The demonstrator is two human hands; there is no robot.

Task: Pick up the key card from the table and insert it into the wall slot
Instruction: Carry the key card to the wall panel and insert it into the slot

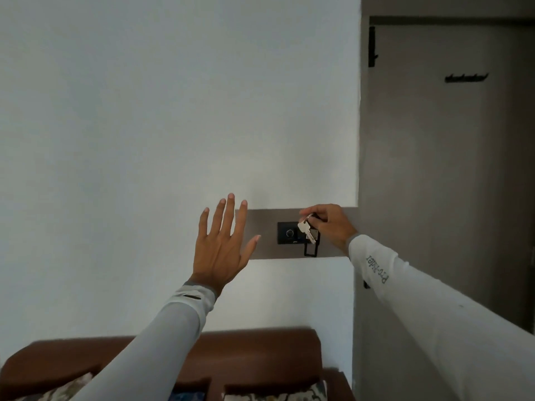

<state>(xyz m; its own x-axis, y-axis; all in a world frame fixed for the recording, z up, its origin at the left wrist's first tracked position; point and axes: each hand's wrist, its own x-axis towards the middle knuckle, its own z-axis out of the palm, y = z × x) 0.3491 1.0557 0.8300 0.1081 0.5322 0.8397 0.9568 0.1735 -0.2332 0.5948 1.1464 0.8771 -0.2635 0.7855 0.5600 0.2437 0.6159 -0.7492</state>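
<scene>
Pinching the key ring (309, 217), the right hand (328, 224) should keep the key card (311, 246) square in the wall slot (312, 237); left hand (221, 241) spread, empty.

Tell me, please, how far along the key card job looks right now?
Done: pickup; the right hand pinches the key ring, keys dangling. In hand: the dark card tag hangs at the wall slot beside the dial. Whether it is seated is unclear. Left hand is open, empty.

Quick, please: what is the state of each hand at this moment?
Left hand: open, fingers spread, holding nothing, raised before the wall.
Right hand: closed, pinching a key ring with keys, at the black wall panel.
</scene>
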